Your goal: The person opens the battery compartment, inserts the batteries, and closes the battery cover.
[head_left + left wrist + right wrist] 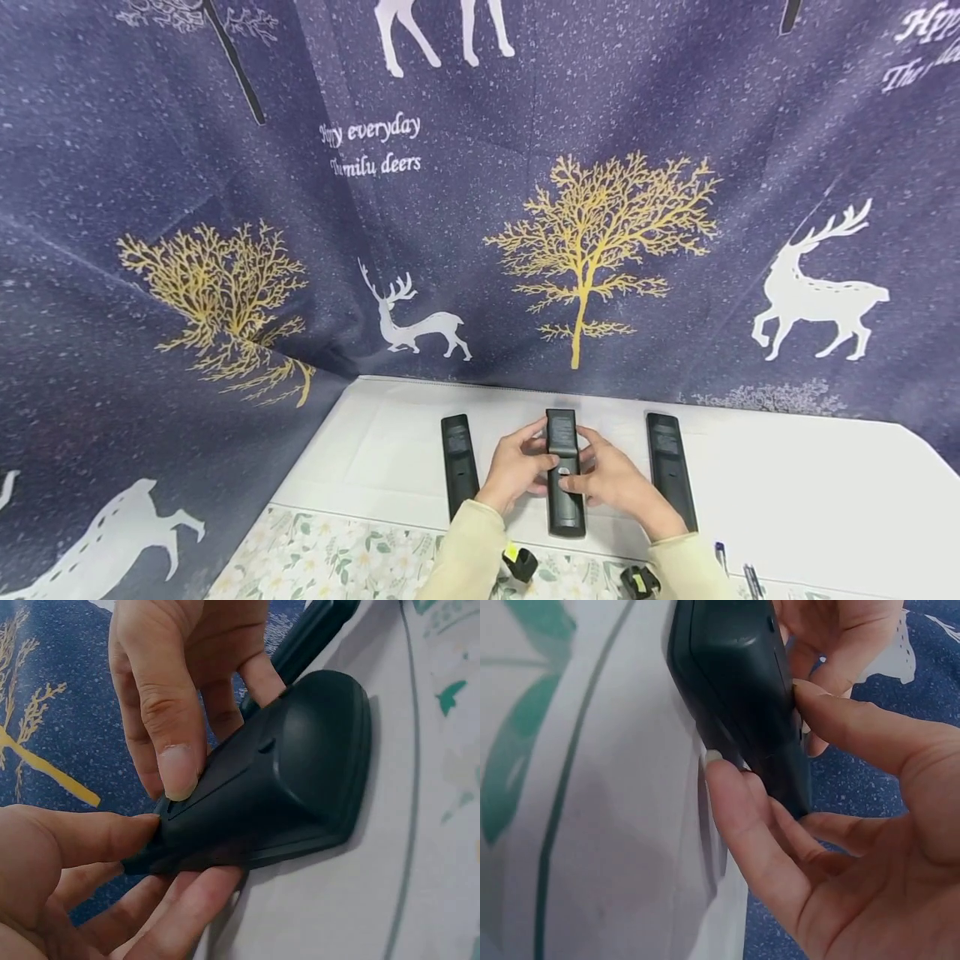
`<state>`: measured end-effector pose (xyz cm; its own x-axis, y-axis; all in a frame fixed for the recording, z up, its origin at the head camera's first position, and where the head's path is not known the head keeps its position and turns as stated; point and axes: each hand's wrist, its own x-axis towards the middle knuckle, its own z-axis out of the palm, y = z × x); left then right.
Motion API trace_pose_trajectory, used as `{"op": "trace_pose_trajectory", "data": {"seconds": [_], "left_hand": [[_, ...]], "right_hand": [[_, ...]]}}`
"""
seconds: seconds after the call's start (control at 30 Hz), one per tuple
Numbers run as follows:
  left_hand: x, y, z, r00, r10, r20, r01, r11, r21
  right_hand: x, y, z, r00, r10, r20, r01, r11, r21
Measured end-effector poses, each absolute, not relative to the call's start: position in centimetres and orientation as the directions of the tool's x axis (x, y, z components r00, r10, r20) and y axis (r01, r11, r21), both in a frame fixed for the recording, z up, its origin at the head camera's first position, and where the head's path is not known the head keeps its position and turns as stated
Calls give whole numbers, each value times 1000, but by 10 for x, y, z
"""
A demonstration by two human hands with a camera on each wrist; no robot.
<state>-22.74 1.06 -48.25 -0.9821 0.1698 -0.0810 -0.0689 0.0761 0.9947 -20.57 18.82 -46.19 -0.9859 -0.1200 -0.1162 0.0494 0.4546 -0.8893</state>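
A black remote control [566, 512] lies back side up between the two hands, over the white part of the table. The left hand [517, 471] grips its left edge, thumb on the back and fingers under the side. From the other edge the right hand [617, 479] holds it too, its thumb pressing on the back near the end of the battery cover [247, 761]. In the right wrist view, fingers of the right hand [855, 825] curl beneath the remote's side. Two similar black remotes flank the hands, one left [459, 458] and one right [670, 462].
A dark blue curtain [465, 225] with deer and trees hangs behind the table. Along the front runs a floral cloth [337, 550]. Near the sleeves are two small black objects with yellow marks [520, 562] [640, 581], and pens [752, 581] lie at right.
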Motion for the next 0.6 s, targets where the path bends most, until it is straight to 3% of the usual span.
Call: {"op": "trace_pose_trajectory", "data": {"seconds": [0.33,0.6], "left_hand": [[-227,14,-490,-993,104,-55,-50,47,998],[-226,13,-491,-996,84,-32,-23,108,994]], "right_hand": [[-203,183,-463,-990,-119,-81,13,489,-872],[-202,179,-461,-993,-104,-52,-24,616,-787]]}}
